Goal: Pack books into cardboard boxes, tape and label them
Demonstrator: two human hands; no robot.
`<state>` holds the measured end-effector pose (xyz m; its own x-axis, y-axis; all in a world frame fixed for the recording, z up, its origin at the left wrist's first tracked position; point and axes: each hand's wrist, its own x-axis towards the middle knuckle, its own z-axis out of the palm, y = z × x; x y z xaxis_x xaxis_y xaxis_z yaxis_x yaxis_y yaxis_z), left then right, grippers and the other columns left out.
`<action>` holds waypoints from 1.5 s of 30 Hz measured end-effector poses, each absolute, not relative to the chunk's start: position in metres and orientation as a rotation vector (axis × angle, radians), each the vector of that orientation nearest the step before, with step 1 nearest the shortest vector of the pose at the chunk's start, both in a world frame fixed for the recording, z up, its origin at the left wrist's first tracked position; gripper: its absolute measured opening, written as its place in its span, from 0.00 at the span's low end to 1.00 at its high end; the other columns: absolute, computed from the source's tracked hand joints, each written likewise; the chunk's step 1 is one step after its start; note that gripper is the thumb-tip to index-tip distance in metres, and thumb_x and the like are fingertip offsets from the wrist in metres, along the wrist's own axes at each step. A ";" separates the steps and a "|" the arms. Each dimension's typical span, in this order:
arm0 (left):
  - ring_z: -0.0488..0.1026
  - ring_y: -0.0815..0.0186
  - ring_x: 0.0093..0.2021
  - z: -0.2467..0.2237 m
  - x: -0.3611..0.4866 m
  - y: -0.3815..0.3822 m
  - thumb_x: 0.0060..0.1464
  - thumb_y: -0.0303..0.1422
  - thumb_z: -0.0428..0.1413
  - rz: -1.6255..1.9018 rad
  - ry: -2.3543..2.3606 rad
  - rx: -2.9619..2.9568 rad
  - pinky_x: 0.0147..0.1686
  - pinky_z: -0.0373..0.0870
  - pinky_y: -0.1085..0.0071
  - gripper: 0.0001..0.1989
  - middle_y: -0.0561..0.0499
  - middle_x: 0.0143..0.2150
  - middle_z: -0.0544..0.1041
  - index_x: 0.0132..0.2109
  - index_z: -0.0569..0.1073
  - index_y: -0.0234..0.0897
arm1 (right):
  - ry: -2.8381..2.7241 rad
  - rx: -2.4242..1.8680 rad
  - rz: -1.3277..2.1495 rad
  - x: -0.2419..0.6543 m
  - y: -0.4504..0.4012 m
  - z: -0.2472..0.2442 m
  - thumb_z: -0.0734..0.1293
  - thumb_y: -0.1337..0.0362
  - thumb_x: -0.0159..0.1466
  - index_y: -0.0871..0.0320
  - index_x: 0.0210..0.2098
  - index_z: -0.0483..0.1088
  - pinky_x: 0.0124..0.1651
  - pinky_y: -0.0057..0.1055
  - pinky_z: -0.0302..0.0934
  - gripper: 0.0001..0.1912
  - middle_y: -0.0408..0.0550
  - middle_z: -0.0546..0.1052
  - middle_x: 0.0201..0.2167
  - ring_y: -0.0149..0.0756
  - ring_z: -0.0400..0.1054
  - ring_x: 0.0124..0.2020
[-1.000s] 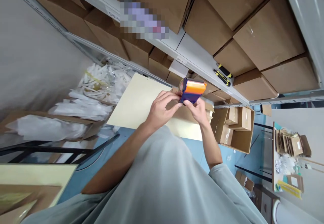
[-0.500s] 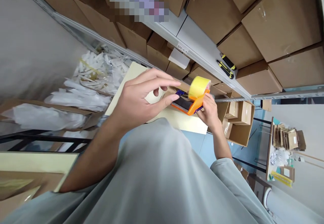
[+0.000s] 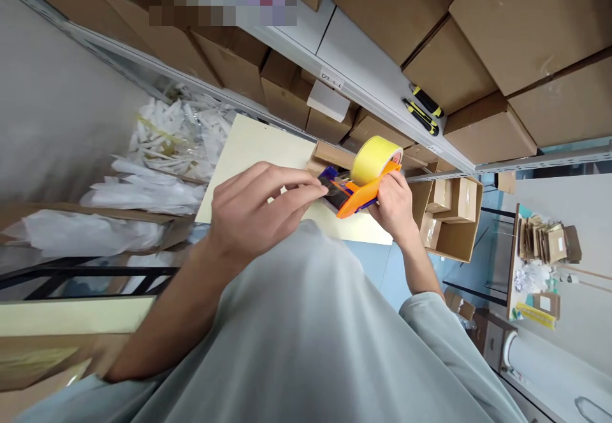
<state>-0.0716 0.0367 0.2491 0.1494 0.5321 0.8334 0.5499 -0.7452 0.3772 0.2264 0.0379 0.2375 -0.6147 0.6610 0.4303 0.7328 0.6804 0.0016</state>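
Note:
My right hand [image 3: 394, 203] is closed around an orange and blue tape dispenser [image 3: 361, 199] carrying a roll of yellow tape [image 3: 373, 158]. At the dispenser's left end, my left hand [image 3: 268, 206] has its thumb and fingertips pinched together. A clear strip shows near those fingertips, apparently the tape's loose end. Beneath the hands lies a pale yellow board or tabletop [image 3: 258, 149]. Just behind the dispenser, a small cardboard box [image 3: 329, 154] is partly hidden by it.
Shelves with cardboard boxes [image 3: 396, 9] run across the top, with two yellow-black cutters [image 3: 421, 116] on one shelf. White scrap [image 3: 176, 136] fills the left side. An open carton [image 3: 449, 244] with smaller boxes stands at right, beyond my right hand.
My left thumb and fingers, earlier apart, have come together at the dispenser's left end. The dispenser has tilted a little in my right hand, and the view has shifted slightly.

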 end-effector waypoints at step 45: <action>0.83 0.62 0.39 0.196 -0.075 0.035 0.74 0.39 0.64 -2.023 -1.859 -2.614 0.39 0.85 0.64 0.09 0.50 0.41 0.87 0.43 0.88 0.48 | -2.841 -1.444 0.558 0.268 0.011 0.284 0.64 0.44 0.83 0.55 0.47 0.76 0.53 0.46 0.76 0.21 0.57 0.86 0.40 0.52 0.83 0.45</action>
<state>-0.0749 0.0355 0.1963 0.0575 0.9300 0.3630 0.2833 -0.3638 0.8873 0.2676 0.0105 0.2839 -0.5982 0.7660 -0.2354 0.7981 0.5433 -0.2606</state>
